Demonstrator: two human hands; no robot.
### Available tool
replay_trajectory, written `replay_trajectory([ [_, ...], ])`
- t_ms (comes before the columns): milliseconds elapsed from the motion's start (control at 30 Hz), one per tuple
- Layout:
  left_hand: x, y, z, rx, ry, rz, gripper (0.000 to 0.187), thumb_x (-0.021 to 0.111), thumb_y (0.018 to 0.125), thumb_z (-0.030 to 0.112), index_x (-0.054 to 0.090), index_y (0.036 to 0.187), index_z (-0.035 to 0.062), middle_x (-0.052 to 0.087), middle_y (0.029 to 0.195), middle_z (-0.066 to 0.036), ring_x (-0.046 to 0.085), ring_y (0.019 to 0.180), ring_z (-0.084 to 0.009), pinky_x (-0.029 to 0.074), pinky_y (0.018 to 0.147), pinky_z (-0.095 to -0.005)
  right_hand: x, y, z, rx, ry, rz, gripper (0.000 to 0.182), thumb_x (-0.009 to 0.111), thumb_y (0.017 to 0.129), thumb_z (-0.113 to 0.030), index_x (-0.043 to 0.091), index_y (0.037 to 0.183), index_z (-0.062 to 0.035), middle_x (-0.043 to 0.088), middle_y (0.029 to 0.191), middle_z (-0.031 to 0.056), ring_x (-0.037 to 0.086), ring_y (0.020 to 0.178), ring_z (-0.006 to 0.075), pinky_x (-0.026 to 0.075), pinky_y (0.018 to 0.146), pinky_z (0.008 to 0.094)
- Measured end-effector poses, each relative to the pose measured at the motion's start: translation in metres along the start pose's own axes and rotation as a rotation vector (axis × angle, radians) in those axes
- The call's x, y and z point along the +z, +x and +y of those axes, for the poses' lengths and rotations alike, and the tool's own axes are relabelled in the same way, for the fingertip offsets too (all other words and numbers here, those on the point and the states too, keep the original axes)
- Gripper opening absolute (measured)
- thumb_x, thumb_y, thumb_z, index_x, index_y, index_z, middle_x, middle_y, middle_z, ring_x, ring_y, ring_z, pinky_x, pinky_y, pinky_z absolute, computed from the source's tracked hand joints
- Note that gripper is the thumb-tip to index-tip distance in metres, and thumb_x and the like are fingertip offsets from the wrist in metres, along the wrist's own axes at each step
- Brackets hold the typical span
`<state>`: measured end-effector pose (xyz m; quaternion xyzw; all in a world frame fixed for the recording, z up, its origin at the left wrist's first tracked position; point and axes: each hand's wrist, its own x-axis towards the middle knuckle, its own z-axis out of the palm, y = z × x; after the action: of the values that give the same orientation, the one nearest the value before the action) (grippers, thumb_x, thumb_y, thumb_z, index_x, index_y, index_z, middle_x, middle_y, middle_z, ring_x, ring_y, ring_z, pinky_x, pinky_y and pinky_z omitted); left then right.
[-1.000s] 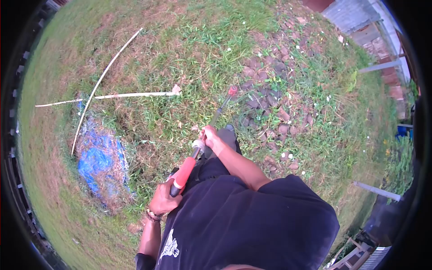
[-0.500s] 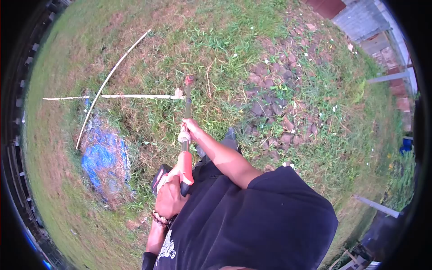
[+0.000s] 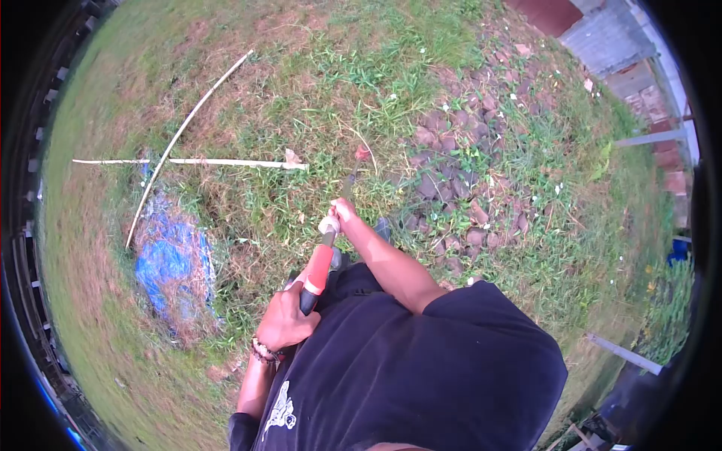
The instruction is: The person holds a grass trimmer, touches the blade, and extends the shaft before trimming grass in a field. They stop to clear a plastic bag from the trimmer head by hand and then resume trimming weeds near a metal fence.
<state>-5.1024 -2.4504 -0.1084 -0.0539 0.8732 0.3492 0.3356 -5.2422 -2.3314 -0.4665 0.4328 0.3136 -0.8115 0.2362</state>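
Note:
A long-shafted trimmer [image 3: 320,268] with an orange-red and black body points up and to the right across the grass. My left hand [image 3: 284,322], with a beaded bracelet at the wrist, is closed round its rear grip. Further up, my right hand [image 3: 343,212] grips the shaft beside a pale round fitting [image 3: 329,225]. The tool's red end [image 3: 363,153] is low over grass, just left of a patch of dark stones [image 3: 444,177]. The cutting part itself is too blurred to make out.
Two pale poles cross on the grass at the left, one curved [image 3: 186,124] and one straight [image 3: 226,161]. Below them lies a blue plastic sheet [image 3: 164,263]. Rusty metal sheets [image 3: 609,37] stand at the upper right, and a grey post [image 3: 624,353] at the lower right.
The trimmer's red end has swung right, away from the straight pole's end towards the stones. My right hand has moved right with the shaft, and the orange body has tilted further right.

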Motion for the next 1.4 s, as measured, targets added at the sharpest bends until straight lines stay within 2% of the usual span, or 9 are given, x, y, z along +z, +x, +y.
replay_trajectory([
  [267,0.026,0.024,0.044,0.009,0.248,0.108,0.047,0.066,0.065,0.018,0.052,0.101,-0.008,0.062,0.078,-0.029,0.062,0.079,-0.0448,0.05,0.073,-0.0492,0.045,0.018,-0.032,0.094,-0.021,-0.252,0.015,0.058,0.09,-0.013,0.047,0.081,-0.0069,0.052,0.063,0.0056,0.051,0.05,0.0134,0.046,0.045,0.0255],
  [300,0.024,0.025,0.048,0.001,0.244,0.107,0.046,0.066,0.065,0.019,0.052,0.1,-0.0076,0.062,0.079,-0.029,0.062,0.08,-0.0442,0.05,0.074,-0.0489,0.026,0.069,-0.014,0.091,0.038,-0.33,0.014,0.058,0.089,-0.013,0.047,0.083,-0.0072,0.053,0.065,0.0062,0.052,0.051,0.0137,0.046,0.045,0.026],
  [533,0.014,0.032,0.051,0.094,0.161,0.024,0.044,0.066,0.063,0.019,0.053,0.097,-0.0065,0.06,0.079,-0.026,0.06,0.077,-0.0439,0.048,0.071,-0.0469,0.0,0.023,-0.051,0.018,0.08,-0.032,0.012,0.056,0.088,-0.008,0.045,0.085,-0.006,0.05,0.067,0.005,0.049,0.05,0.0152,0.043,0.041,0.0282],
  [667,-0.004,0.041,0.069,0.039,0.005,-0.049,0.037,0.061,0.064,0.014,0.058,0.097,-0.0023,0.057,0.064,-0.019,0.056,0.058,-0.0352,0.044,0.059,-0.0417,-0.019,0.003,-0.077,-0.014,0.035,0.206,0.006,0.051,0.085,-0.006,0.046,0.085,-0.0036,0.044,0.063,0.0051,0.043,0.042,0.0163,0.039,0.036,0.0308],
  [800,-0.003,0.054,0.078,0.062,0.028,-0.05,0.032,0.061,0.065,0.011,0.059,0.093,-0.0028,0.057,0.063,-0.019,0.056,0.057,-0.034,0.044,0.058,-0.0411,-0.035,0.018,-0.084,-0.075,0.103,0.239,0.008,0.053,0.084,-0.007,0.046,0.086,-0.0039,0.044,0.064,0.0058,0.044,0.043,0.016,0.04,0.037,0.0315],
  [933,0.018,0.067,0.083,0.233,0.193,0.018,0.04,0.063,0.064,0.016,0.054,0.097,-0.0058,0.059,0.076,-0.028,0.061,0.071,-0.0425,0.049,0.067,-0.0464,-0.026,0.018,-0.107,-0.051,0.053,0.033,0.009,0.054,0.086,-0.009,0.046,0.082,-0.0058,0.046,0.062,0.0051,0.045,0.044,0.0145,0.041,0.04,0.0297],
  [1167,0.049,0.085,0.144,0.132,0.405,0.056,0.04,0.064,0.065,0.017,0.052,0.092,-0.0095,0.059,0.075,-0.029,0.061,0.076,-0.0458,0.05,0.071,-0.0492,-0.008,0.05,-0.142,0.01,0.091,-0.313,0.015,0.05,0.093,-0.015,0.047,0.081,-0.0069,0.051,0.062,0.0044,0.049,0.047,0.0132,0.045,0.045,0.0286],
  [1300,0.046,0.087,0.158,0.146,0.464,0.025,0.039,0.065,0.065,0.017,0.053,0.092,-0.0093,0.061,0.076,-0.029,0.062,0.078,-0.0441,0.051,0.072,-0.0484,-0.014,0.035,-0.153,-0.018,0.12,-0.301,0.019,0.05,0.093,-0.015,0.047,0.076,-0.0076,0.049,0.059,0.0038,0.048,0.047,0.0142,0.046,0.046,0.0298],
  [1400,0.042,0.089,0.155,0.174,0.391,-0.022,0.039,0.065,0.064,0.017,0.053,0.091,-0.0088,0.061,0.077,-0.03,0.062,0.077,-0.0433,0.05,0.07,-0.0478,-0.041,0.088,-0.131,-0.079,0.182,-0.047,0.01,0.051,0.087,-0.007,0.045,0.079,-0.0052,0.047,0.062,0.005,0.046,0.047,0.0146,0.042,0.043,0.0294],
])
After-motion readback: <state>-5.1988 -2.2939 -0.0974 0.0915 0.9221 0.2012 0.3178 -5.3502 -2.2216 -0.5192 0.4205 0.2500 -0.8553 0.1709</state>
